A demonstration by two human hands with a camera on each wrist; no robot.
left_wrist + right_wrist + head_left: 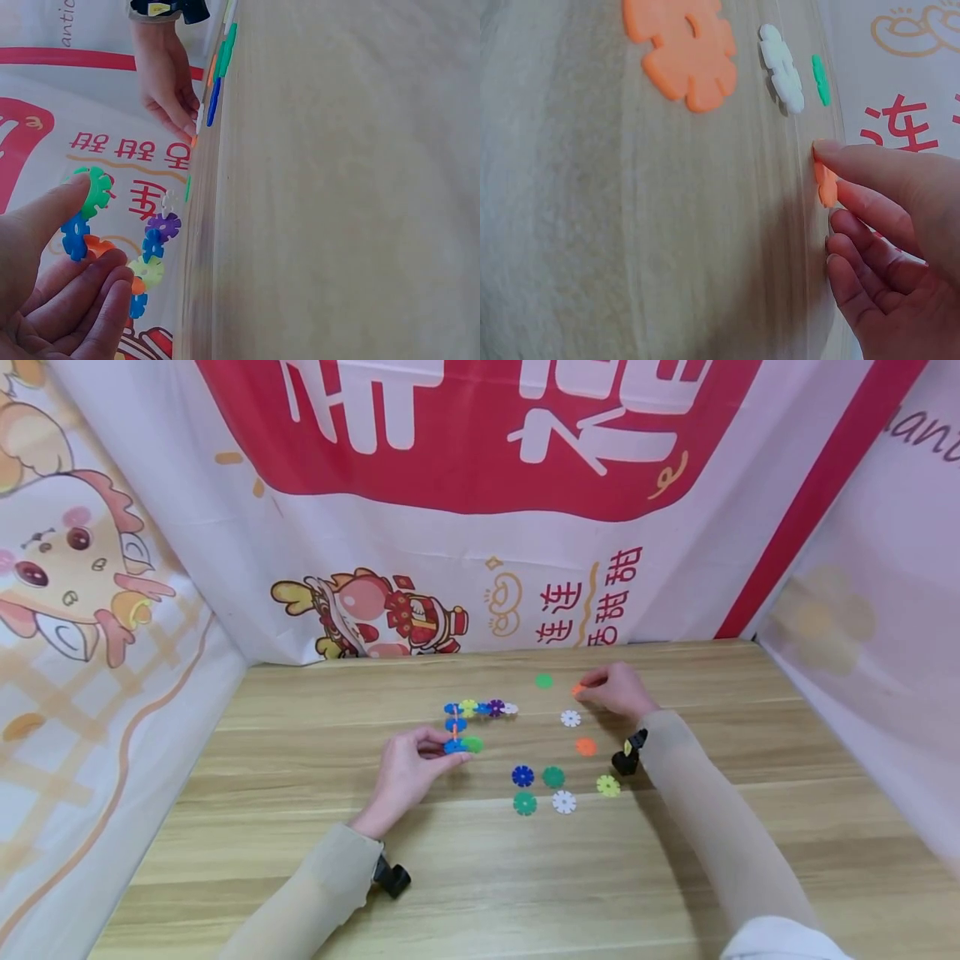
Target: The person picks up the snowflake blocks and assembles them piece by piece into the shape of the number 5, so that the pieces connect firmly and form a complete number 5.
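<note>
left hand (411,768) pinches the near end of the chain (456,725), left of the loose discs (553,777); right hand (618,689) has fingers closed on an orange disc (826,184) near the far edge of the desk (300,743). best keep the chain steady, the disc held by its rim, slots free.

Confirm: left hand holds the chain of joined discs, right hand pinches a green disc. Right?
One error: the right hand pinches an orange disc, not a green one; the right wrist view shows it. The left hand does hold the chain of joined discs.
</note>
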